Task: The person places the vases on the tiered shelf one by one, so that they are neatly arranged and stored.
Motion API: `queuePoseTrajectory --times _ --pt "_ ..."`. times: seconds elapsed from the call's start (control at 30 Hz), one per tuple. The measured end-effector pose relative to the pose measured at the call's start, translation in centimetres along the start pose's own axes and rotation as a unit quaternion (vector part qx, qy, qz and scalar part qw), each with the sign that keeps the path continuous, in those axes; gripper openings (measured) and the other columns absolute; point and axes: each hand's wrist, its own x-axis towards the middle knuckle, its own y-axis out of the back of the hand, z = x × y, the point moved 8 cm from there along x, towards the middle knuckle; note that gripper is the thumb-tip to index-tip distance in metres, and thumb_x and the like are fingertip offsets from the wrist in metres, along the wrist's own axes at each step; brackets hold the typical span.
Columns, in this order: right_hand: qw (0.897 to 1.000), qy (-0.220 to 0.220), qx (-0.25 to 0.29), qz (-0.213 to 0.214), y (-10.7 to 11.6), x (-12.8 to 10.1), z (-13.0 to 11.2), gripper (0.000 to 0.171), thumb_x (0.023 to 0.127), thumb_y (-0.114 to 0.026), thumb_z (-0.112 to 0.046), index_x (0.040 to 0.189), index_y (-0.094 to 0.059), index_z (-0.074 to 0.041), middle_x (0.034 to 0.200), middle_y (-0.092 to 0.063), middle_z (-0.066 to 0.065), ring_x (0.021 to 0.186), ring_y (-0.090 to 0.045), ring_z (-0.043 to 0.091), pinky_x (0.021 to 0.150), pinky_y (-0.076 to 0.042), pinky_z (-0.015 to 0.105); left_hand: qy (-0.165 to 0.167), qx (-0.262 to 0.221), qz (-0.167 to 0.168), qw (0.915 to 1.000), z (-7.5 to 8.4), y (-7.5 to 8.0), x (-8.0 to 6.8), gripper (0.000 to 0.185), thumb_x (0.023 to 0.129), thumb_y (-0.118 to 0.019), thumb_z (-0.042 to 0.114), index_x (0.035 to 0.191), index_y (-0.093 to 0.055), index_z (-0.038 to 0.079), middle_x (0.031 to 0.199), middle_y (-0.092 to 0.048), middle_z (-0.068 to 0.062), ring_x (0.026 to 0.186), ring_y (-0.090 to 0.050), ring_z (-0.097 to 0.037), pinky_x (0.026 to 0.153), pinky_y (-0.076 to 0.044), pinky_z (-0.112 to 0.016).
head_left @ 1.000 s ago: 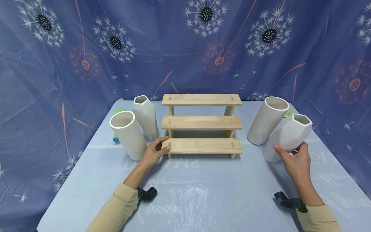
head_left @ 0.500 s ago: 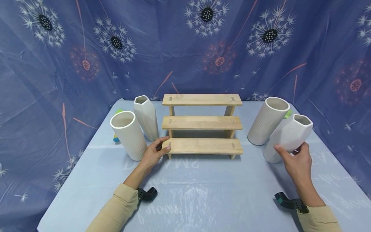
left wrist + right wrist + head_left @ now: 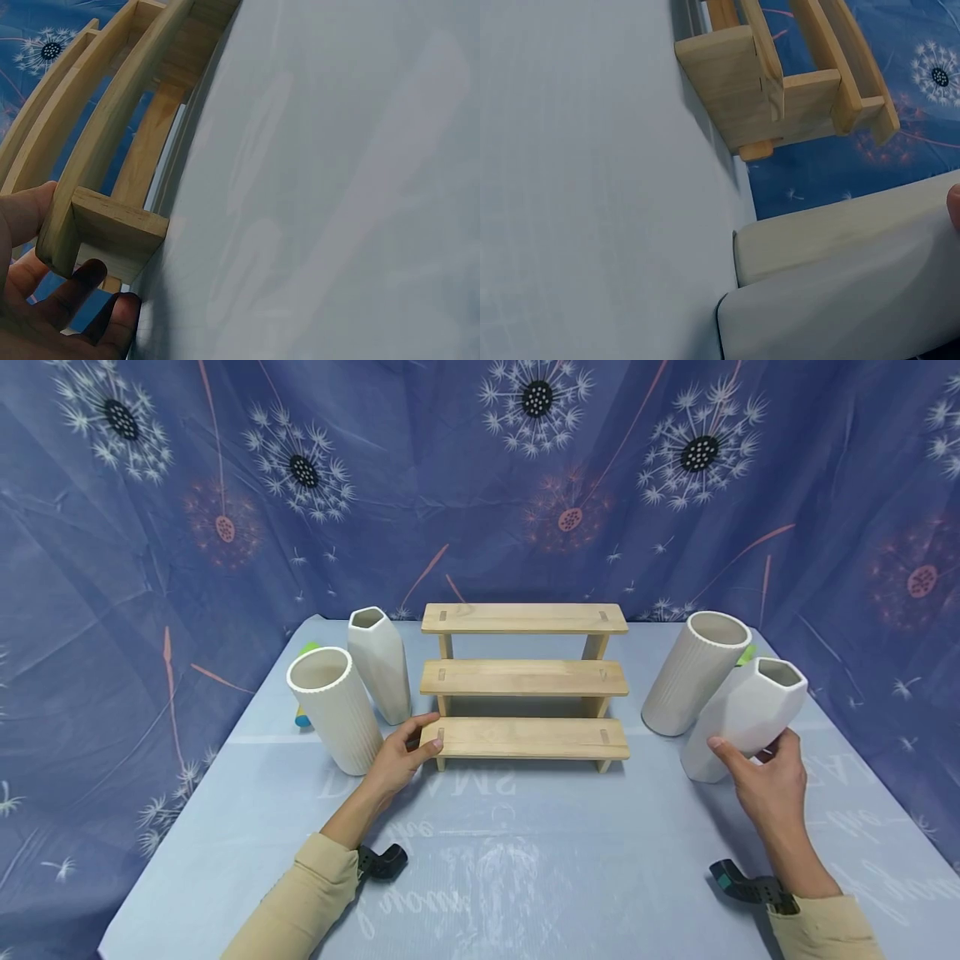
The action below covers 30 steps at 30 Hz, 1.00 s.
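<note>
A pale three-step wooden riser (image 3: 523, 681) of smooth, light-grained planks stands at the middle of the surface (image 3: 495, 860), which is covered by a matte blue-grey cloth with faint mirrored lettering. The left hand (image 3: 399, 756) grips the left end of the lowest plank, thumb on top and fingers curled under its edge (the left wrist view shows the fingertips tucked below the board end). The right hand (image 3: 765, 777) grips a white faceted vase (image 3: 742, 718), angular and matte, thumb on one side and fingers round the other; the vase leans to the right, its base on the surface at the right of the riser. Just behind it stands a white ribbed cylinder vase (image 3: 693, 672) with fine vertical grooves. On the left, a second ribbed cylinder vase (image 3: 333, 710) stands just beside the left hand, with another faceted vase (image 3: 378, 664) close behind it. A blue curtain (image 3: 480, 485) printed with dandelion heads hangs in soft folds behind.
</note>
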Motion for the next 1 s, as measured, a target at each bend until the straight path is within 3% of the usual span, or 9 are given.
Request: queuePoseTrajectory --times 0.13,0.23,0.33,0.5,0.6,0.83,1.0 --pt "1.000 0.024 -0.007 0.015 -1.1 2.3 3.8 0.088 0.076 -0.072 -0.052 0.146 -0.024 -0.030 0.142 -0.042 0.007 0.121 -0.046 0.026 0.072 -0.041 0.022 0.005 -0.004 -0.003 1.0000 0.0 -0.1 0.1 0.052 0.092 -0.062 0.018 0.140 -0.044 0.012 0.137 -0.047 -0.019 0.124 -0.047 -0.032 0.096 -0.043 -0.036" --pt "0.999 0.030 -0.010 0.019 -1.7 3.4 5.4 0.089 0.074 -0.072 -0.056 0.144 -0.021 -0.039 0.144 -0.040 0.003 0.122 -0.045 0.024 0.080 -0.044 0.032 0.006 -0.002 -0.003 1.0000 0.0 -0.1 0.1 0.051 0.092 -0.061 0.017 0.140 -0.044 0.011 0.138 -0.046 -0.019 0.126 -0.046 -0.033 0.099 -0.041 -0.039" --pt "1.000 0.027 0.004 0.011 -1.3 2.3 3.7 0.089 0.075 -0.073 -0.052 0.145 -0.022 -0.035 0.145 -0.039 0.006 0.124 -0.044 0.027 0.087 -0.045 0.043 0.004 0.002 0.000 1.0000 0.1 -0.1 0.0 0.051 0.092 -0.062 0.021 0.139 -0.044 0.015 0.139 -0.046 -0.016 0.129 -0.044 -0.031 0.101 -0.040 -0.040" --pt "0.999 0.008 0.038 -0.009 -0.2 -1.0 -1.5 0.085 0.080 -0.073 -0.040 0.147 -0.024 -0.023 0.146 -0.038 0.012 0.126 -0.043 0.030 0.096 -0.040 0.051 -0.006 0.004 0.004 1.0000 0.3 0.0 -0.2 0.053 0.092 -0.062 0.024 0.140 -0.043 0.016 0.140 -0.045 -0.015 0.129 -0.044 -0.030 0.101 -0.040 -0.040" --pt "0.999 -0.003 0.033 -0.020 0.1 -2.2 -3.4 0.084 0.081 -0.072 -0.040 0.147 -0.023 -0.023 0.146 -0.038 0.011 0.125 -0.042 0.029 0.098 -0.038 0.053 -0.009 0.002 0.005 0.9999 0.3 0.0 -0.1 0.053 0.092 -0.062 0.024 0.140 -0.043 0.015 0.139 -0.046 -0.016 0.128 -0.045 -0.030 0.100 -0.040 -0.040" --pt "0.999 0.002 0.034 -0.026 0.0 -3.1 -4.7 0.083 0.081 -0.073 -0.040 0.147 -0.025 -0.025 0.145 -0.040 0.009 0.122 -0.042 0.027 0.098 -0.037 0.052 -0.011 -0.006 0.002 0.9999 0.3 -0.1 -0.2 0.051 0.091 -0.062 0.022 0.139 -0.045 0.015 0.141 -0.045 -0.015 0.132 -0.042 -0.028 0.106 -0.036 -0.042" --pt "0.998 0.020 0.049 -0.033 -0.2 -3.3 -5.4 0.083 0.081 -0.073 -0.037 0.147 -0.023 -0.030 0.148 -0.037 0.009 0.128 -0.041 0.031 0.104 -0.035 0.057 -0.009 -0.002 -0.005 0.9999 2.3 -0.2 -1.2 0.050 0.093 -0.059 0.014 0.140 -0.043 0.008 0.139 -0.045 -0.020 0.127 -0.045 -0.032 0.101 -0.040 -0.039"
